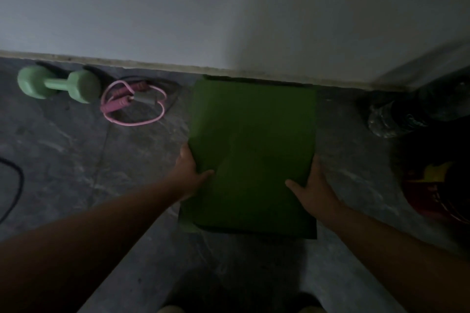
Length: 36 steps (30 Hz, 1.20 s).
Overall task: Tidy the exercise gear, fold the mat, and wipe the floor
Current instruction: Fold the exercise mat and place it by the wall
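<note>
A dark green mat (251,140), folded into a thick rectangle, lies on the grey floor with its far end against the wall. My left hand (189,173) grips its left edge, thumb on top and fingers hidden underneath. My right hand (314,185) grips the right edge the same way, thumb lying on the top surface. A light green dumbbell (59,84) rests by the wall at the far left. Beside it sits a coiled pink skipping rope (133,103) with pink and grey handles.
The skirting board (152,65) runs along the wall behind everything. A dark plastic bottle (396,119) lies at the right near a corner. A dark red and yellow object (437,190) sits below it. A black cable (15,180) loops at the left edge.
</note>
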Each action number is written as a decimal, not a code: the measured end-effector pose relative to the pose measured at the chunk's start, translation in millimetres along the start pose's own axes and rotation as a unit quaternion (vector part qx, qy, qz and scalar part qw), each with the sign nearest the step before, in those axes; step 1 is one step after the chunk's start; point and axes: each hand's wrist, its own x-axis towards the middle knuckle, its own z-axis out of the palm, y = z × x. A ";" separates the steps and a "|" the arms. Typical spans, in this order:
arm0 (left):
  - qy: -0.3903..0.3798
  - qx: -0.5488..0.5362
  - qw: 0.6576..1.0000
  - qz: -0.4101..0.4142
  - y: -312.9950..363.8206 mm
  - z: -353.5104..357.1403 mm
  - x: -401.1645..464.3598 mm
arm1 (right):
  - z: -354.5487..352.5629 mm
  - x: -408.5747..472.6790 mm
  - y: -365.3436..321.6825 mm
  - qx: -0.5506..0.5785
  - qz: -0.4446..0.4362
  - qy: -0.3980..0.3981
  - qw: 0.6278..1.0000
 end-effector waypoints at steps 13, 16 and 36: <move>0.057 0.113 0.992 0.015 1.7 -3.1 -1.9 | 9.2 1.5 -4.1 -0.096 0.037 0.022 0.994; 0.048 0.281 0.952 0.110 9.7 -4.0 -11.3 | 0.1 -7.9 -29.3 -0.212 -0.017 0.024 0.977; -0.073 0.508 0.823 0.244 -14.0 62.1 -45.2 | 30.6 -43.0 -19.2 -0.414 -0.222 -0.137 0.872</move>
